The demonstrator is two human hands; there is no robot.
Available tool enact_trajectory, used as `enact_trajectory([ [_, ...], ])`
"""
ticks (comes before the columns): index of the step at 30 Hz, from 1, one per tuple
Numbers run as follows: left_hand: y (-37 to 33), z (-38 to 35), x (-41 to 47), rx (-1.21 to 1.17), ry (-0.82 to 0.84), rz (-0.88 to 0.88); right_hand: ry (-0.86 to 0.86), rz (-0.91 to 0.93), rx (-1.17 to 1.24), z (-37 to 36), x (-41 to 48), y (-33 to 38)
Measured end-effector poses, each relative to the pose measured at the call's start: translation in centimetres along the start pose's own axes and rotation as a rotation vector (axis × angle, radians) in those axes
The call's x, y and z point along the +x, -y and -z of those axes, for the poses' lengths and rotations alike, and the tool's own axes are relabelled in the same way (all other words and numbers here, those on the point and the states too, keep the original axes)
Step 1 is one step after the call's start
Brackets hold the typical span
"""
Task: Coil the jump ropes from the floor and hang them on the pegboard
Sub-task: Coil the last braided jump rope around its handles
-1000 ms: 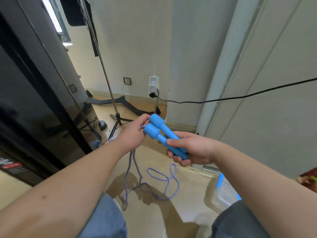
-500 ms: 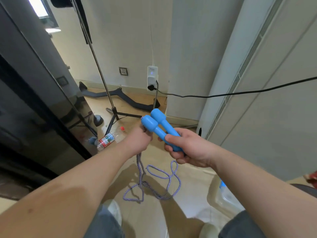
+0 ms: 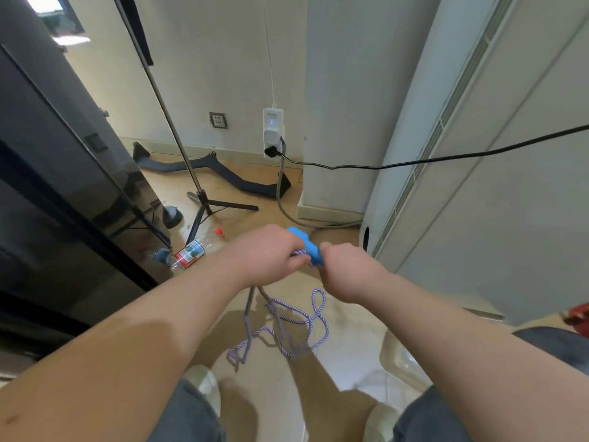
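**Jump rope: handles gathered, cord loose**

Jump rope cord [image 3: 287, 327] trails tangled on the floor below me. My left hand [image 3: 267, 253] is closed, pinching the cord near the blue handles [image 3: 307, 247]; my right hand [image 3: 347, 269] grips both handles. I should draw even loops with light tension, so tangles shake out before winding

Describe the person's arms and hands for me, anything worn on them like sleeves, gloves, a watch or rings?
Both forearms are bare up to the frame edge, so no sleeves show. The left hand and right hand wear no gloves, and neither wrist carries a watch or band. No rings are visible, though most fingers are curled out of sight.
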State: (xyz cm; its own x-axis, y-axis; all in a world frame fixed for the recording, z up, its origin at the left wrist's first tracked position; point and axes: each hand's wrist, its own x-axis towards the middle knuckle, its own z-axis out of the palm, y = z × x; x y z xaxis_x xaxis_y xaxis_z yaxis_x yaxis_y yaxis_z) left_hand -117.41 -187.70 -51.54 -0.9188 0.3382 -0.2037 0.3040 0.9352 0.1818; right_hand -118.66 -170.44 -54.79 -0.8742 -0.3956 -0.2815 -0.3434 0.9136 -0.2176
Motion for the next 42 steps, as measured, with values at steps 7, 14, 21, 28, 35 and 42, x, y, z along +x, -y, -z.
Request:
enact_trajectory([
  [7,3.0,0.3,-0.5,-0.082,-0.201,0.041,0.121,0.39,-0.088,-0.1,-2.4,-0.3],
  [14,2.6,-0.8,-1.1,-0.438,-0.107,0.106,0.053,0.596,0.043,0.9,-4.0,0.6],
  [21,2.6,-0.7,-1.5,-0.738,-0.017,0.312,-0.211,0.325,0.497,2.0,-3.9,0.2],
  [28,0.3,-1.3,-1.1,-0.74,0.051,0.319,-0.337,0.019,0.401,1.4,-1.7,-0.3],
  [35,1.4,-1.1,-1.7,-0.467,0.202,0.265,-0.194,-0.213,0.044,0.2,-0.4,-3.7],
  [42,-0.1,0.6,-1.2,-0.293,-0.13,-0.011,-0.074,0.059,-0.173,-0.9,-1.4,-1.4],
])
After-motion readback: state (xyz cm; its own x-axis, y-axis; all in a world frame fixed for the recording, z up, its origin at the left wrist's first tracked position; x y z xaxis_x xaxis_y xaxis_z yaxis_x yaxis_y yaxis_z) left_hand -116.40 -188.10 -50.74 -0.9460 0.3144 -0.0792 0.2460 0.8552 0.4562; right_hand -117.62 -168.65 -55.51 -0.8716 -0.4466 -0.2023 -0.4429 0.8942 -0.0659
